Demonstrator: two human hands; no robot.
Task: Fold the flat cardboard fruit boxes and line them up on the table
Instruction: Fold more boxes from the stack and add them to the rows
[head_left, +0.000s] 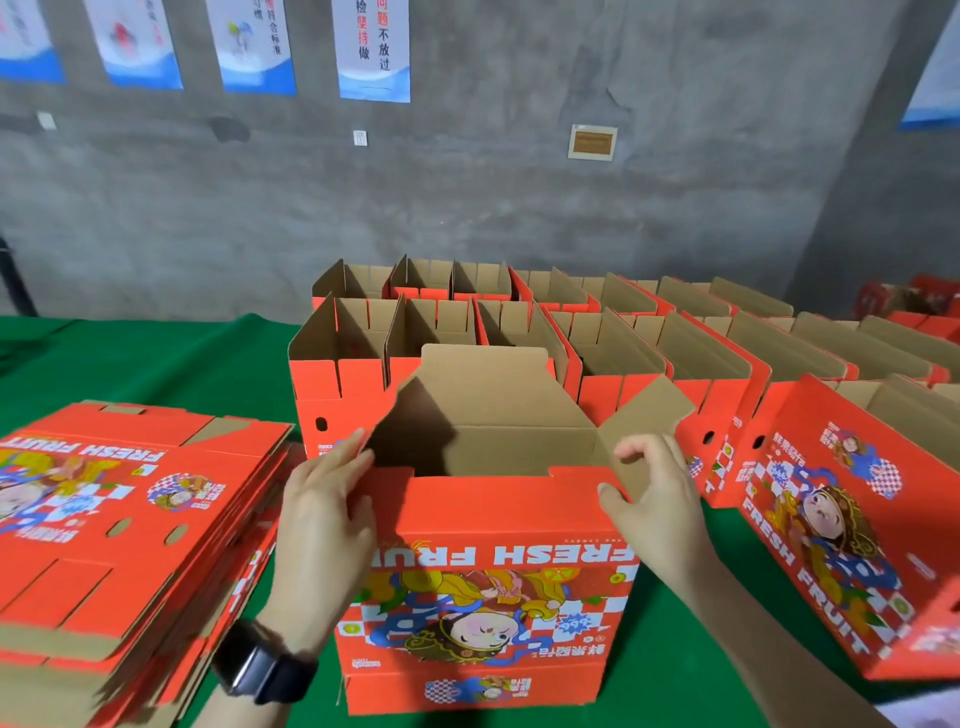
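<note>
An opened red fruit box (483, 587) with "FRESH FRUIT" print stands upside down on the green table (156, 364) right in front of me, its brown flaps up. My left hand (322, 519) lies flat against the box's left side, fingers straight along the left flap. My right hand (649, 499) is at the box's right top corner, thumb on the near flap's edge and fingers loosely curled by the right flap. A stack of flat red boxes (124, 530) lies at my left.
Two rows of folded open-topped boxes (519, 332) stand behind the one I work on, running to the right. One more folded box (841, 514) stands tilted at near right. A grey concrete wall with posters rises behind the table.
</note>
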